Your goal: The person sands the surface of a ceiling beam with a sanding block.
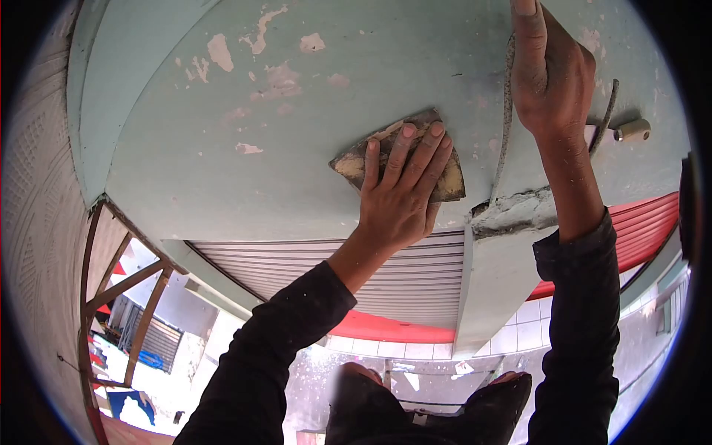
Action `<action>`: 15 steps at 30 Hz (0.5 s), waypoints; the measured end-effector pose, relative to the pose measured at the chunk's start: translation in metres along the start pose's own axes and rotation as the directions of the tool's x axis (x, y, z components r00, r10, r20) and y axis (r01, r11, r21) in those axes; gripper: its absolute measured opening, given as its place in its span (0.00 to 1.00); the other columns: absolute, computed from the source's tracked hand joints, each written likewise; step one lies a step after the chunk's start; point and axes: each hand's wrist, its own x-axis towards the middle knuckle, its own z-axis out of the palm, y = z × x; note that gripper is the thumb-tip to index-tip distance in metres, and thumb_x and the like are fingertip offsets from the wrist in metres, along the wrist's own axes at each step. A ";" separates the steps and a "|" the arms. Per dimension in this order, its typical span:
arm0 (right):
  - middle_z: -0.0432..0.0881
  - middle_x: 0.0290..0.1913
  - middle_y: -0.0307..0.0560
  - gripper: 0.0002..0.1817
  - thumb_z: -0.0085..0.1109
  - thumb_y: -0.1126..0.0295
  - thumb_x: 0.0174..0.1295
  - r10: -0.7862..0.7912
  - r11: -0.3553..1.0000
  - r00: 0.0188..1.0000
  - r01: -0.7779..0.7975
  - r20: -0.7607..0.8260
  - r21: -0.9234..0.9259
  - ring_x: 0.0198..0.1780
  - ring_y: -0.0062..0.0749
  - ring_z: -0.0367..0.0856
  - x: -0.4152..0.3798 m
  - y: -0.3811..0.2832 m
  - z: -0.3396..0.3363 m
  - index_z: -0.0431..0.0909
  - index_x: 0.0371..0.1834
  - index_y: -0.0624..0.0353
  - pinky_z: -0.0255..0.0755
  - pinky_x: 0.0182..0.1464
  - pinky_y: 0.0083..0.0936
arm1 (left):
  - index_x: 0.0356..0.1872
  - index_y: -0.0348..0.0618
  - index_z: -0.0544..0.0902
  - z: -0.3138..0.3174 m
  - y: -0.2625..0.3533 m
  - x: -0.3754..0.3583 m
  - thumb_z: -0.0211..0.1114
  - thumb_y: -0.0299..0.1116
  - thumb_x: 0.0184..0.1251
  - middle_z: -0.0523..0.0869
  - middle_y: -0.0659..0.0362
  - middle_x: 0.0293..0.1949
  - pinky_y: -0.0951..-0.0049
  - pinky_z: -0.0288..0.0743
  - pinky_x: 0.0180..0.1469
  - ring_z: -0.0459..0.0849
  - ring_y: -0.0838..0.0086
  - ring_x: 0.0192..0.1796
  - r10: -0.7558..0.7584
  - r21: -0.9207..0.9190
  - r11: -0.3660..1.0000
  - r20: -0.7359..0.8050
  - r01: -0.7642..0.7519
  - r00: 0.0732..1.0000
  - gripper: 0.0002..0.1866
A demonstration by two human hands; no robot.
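Note:
My left hand (404, 178) presses a worn sheet of sandpaper (452, 182) flat on the pale green painted surface (222, 178). Its fingers lie stretched over the sheet, whose dark and tan corners stick out on both sides. Higher up at the right, my right hand (552, 81) is closed, with its thumb pointing towards the top edge. What its fingers hold is hidden behind the hand. Close beside it a grey cord (507, 111) hangs along the surface. Pinkish bare patches (278, 80) show where paint has come off.
A second bent cord (605, 119) and a short metal pipe stub (633, 131) stick out at the right. Broken, rough concrete (515, 211) lies below my right hand. Beneath are a ribbed shutter (400, 271), a red shutter (645, 230) and, at left, a wooden frame (141, 326).

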 end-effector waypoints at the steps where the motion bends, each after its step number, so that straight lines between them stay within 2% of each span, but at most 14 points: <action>1: 0.62 0.21 0.61 0.27 0.42 0.57 0.81 -0.102 0.994 0.989 0.097 -0.111 -0.042 0.21 0.57 0.63 0.000 0.002 0.007 0.66 0.25 0.67 0.59 0.27 0.42 | 0.78 0.49 0.68 -0.003 0.002 0.006 0.59 0.43 0.65 0.58 0.58 0.82 0.33 0.33 0.79 0.48 0.53 0.84 -0.020 -0.002 1.000 -0.013 0.020 1.000 0.37; 2: 0.63 0.21 0.61 0.25 0.43 0.58 0.81 -0.201 0.978 0.955 0.182 -0.220 -0.104 0.20 0.57 0.63 0.001 0.004 0.013 0.67 0.27 0.67 0.60 0.27 0.42 | 0.78 0.48 0.68 -0.003 0.003 0.017 0.59 0.42 0.65 0.58 0.57 0.82 0.33 0.33 0.79 0.48 0.51 0.84 -0.043 -0.007 0.999 -0.027 0.042 0.999 0.37; 3: 0.64 0.21 0.61 0.22 0.44 0.61 0.80 -0.403 0.913 0.826 0.334 -0.395 -0.232 0.20 0.56 0.63 0.004 0.014 0.034 0.71 0.30 0.68 0.60 0.26 0.42 | 0.78 0.47 0.67 -0.009 0.005 0.034 0.59 0.42 0.65 0.58 0.56 0.82 0.32 0.34 0.79 0.48 0.50 0.84 -0.065 -0.014 0.998 -0.040 0.065 0.997 0.37; 5: 0.66 0.22 0.59 0.13 0.48 0.67 0.79 -0.505 0.862 0.787 0.439 -0.355 -0.254 0.20 0.54 0.64 0.002 0.012 0.031 0.75 0.43 0.68 0.59 0.24 0.41 | 0.78 0.45 0.67 -0.017 -0.001 0.080 0.59 0.41 0.65 0.58 0.54 0.82 0.32 0.34 0.79 0.49 0.50 0.84 -0.062 -0.032 0.998 -0.176 0.057 0.983 0.38; 6: 0.68 0.23 0.58 0.11 0.49 0.70 0.77 -0.421 0.906 0.893 0.403 -0.159 -0.134 0.19 0.53 0.64 0.002 -0.003 0.005 0.75 0.53 0.67 0.59 0.22 0.41 | 0.77 0.44 0.66 -0.023 -0.002 0.098 0.60 0.41 0.64 0.58 0.54 0.82 0.32 0.34 0.79 0.49 0.49 0.84 -0.060 -0.038 0.998 -0.240 0.053 0.969 0.38; 8: 0.69 0.24 0.55 0.19 0.51 0.76 0.75 -0.428 0.899 0.902 0.431 0.049 -0.076 0.19 0.50 0.65 0.000 0.003 -0.010 0.71 0.67 0.65 0.58 0.20 0.39 | 0.77 0.37 0.65 -0.039 0.008 0.117 0.60 0.35 0.64 0.59 0.48 0.80 0.36 0.38 0.80 0.51 0.48 0.83 -0.080 -0.025 0.997 -0.276 0.076 0.958 0.38; 9: 0.69 0.24 0.54 0.24 0.51 0.78 0.75 -0.522 0.843 0.852 0.523 0.046 -0.126 0.19 0.48 0.65 0.001 0.023 -0.006 0.66 0.73 0.63 0.58 0.19 0.38 | 0.76 0.34 0.64 -0.039 0.009 0.124 0.61 0.32 0.64 0.60 0.45 0.80 0.38 0.40 0.80 0.53 0.47 0.82 -0.085 -0.019 0.996 -0.294 0.083 0.952 0.38; 11: 0.68 0.23 0.53 0.28 0.50 0.80 0.74 -0.614 0.773 0.789 0.608 0.029 -0.180 0.18 0.47 0.65 0.001 0.033 -0.003 0.63 0.77 0.61 0.57 0.18 0.38 | 0.78 0.42 0.65 0.010 -0.017 0.126 0.60 0.35 0.63 0.58 0.48 0.81 0.34 0.36 0.79 0.50 0.46 0.83 0.139 0.329 0.944 -0.477 0.029 0.868 0.38; 13: 0.66 0.22 0.53 0.25 0.49 0.79 0.76 -0.604 0.778 0.796 0.596 0.024 -0.200 0.18 0.46 0.64 0.001 0.030 -0.001 0.65 0.76 0.61 0.57 0.19 0.38 | 0.77 0.45 0.67 -0.007 0.017 0.088 0.61 0.41 0.64 0.59 0.54 0.81 0.33 0.34 0.79 0.49 0.49 0.84 -0.034 -0.018 0.999 -0.227 0.030 0.973 0.38; 15: 0.65 0.21 0.53 0.25 0.49 0.78 0.77 -0.558 0.793 0.826 0.560 0.085 -0.239 0.18 0.47 0.63 0.001 0.024 -0.006 0.65 0.76 0.60 0.56 0.19 0.38 | 0.76 0.50 0.70 0.007 0.032 0.048 0.61 0.42 0.63 0.60 0.59 0.82 0.34 0.34 0.80 0.49 0.54 0.84 -0.011 -0.029 1.000 -0.087 0.009 0.996 0.37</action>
